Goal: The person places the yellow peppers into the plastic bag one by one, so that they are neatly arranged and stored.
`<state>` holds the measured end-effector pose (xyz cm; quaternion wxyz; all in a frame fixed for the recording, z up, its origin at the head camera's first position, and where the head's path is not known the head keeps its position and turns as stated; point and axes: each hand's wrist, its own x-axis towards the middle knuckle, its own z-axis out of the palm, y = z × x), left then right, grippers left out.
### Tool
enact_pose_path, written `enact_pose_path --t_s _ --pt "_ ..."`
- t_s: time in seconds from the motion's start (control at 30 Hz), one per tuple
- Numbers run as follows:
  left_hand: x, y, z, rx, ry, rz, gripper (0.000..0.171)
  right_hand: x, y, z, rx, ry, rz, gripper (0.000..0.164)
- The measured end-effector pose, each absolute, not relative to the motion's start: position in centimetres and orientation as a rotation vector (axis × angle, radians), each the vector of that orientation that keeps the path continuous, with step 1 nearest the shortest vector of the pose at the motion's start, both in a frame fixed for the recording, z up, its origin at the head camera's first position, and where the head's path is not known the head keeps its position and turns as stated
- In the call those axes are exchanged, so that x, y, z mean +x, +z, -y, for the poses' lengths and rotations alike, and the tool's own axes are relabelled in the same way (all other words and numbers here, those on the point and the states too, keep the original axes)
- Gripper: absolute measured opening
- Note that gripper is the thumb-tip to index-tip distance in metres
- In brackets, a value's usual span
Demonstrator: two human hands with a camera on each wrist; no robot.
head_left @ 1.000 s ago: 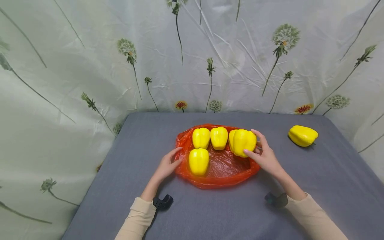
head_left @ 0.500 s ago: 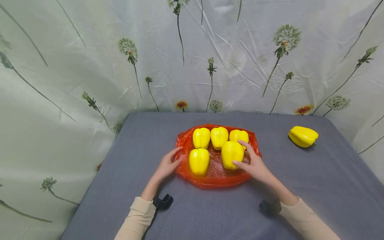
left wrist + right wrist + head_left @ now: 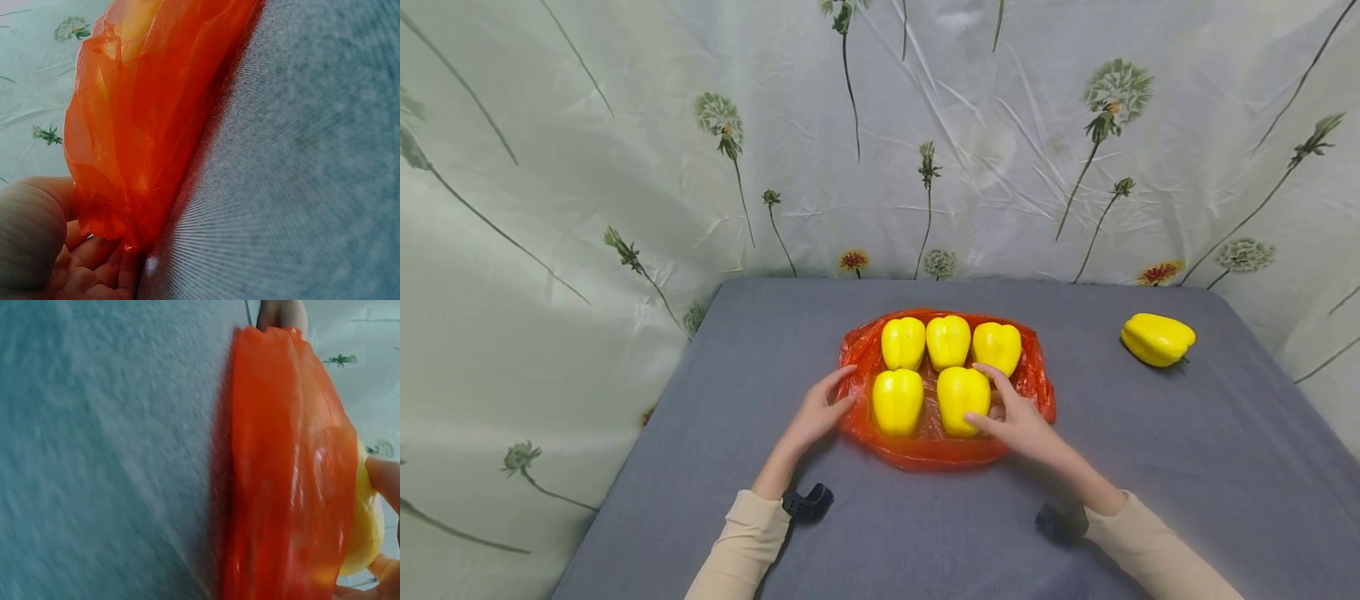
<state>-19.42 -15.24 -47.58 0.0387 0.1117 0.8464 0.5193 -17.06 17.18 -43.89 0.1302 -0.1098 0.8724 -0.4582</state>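
A red plastic bag (image 3: 917,455) lies spread with its mouth up on the grey cloth, its crumpled rim around several yellow bell peppers. Three peppers form the back row, among them the right-hand one (image 3: 997,345); another pepper (image 3: 898,403) stands front left. My right hand (image 3: 1026,427) grips a bell pepper (image 3: 958,402) inside the bag at the front, thumb on the near side and fingers on the far side. At the bag's left end, my left hand (image 3: 816,414) holds the rim between thumb and fingers; the left wrist view shows the film (image 3: 131,137) there.
One more yellow bell pepper (image 3: 1157,339) lies on its side at the back right of the grey-covered table (image 3: 760,333). Behind the table hangs a pale curtain (image 3: 970,183) printed with dandelions. Both wrists wear black camera bands.
My right hand has carried its pepper left and toward me, from in front of the back right pepper to a place beside the front left one. The left hand stays at the bag's rim.
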Motion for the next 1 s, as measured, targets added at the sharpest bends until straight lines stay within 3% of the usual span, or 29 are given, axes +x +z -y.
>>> enact_pose_path --t_s 1.0 --pt "-19.5 -47.6 15.2 0.324 1.565 -2.610 0.049 -16.8 -44.6 -15.8 -0.393 -1.320 -2.563 0.073"
